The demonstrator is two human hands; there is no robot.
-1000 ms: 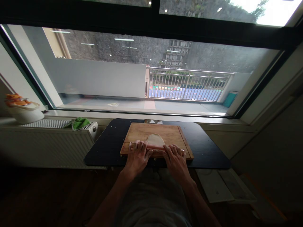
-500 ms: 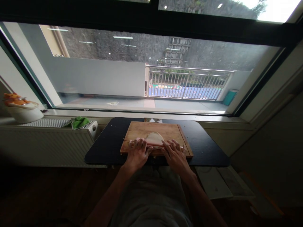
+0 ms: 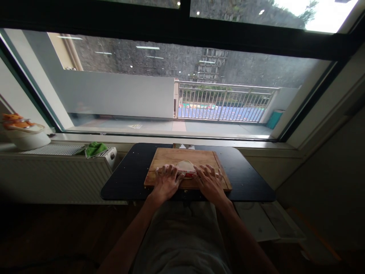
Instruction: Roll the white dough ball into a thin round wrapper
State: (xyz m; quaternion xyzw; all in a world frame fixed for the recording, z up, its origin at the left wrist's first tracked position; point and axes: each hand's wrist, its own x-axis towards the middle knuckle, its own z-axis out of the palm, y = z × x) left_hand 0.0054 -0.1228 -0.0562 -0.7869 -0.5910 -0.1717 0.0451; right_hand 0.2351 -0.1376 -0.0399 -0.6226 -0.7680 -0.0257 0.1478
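Note:
A rolling pin (image 3: 186,174) with red and white markings on its middle lies crosswise on a wooden cutting board (image 3: 171,153). My left hand (image 3: 167,182) is closed over the pin's left part, fingers bent forward across it. My right hand (image 3: 210,182) grips the right part in the same way, palm down. Both hands have whitish smears on the fingers. Under and just beyond the pin is a thin, pale sheet of dough (image 3: 186,164) with a rounded far edge. Its near side is partly hidden by the pin and hands.
The board sits on a black table (image 3: 251,186) against a window sill. At left are a white radiator (image 3: 57,179), a green cloth (image 3: 95,149) on it, and a white container (image 3: 27,139) with an orange figure. A small pale-topped object (image 3: 184,146) stands behind the board.
My hands and the rolling pin have moved slightly forward over the dough. The pin has turned, so more of its red and white marking shows. The whole view has shifted a little.

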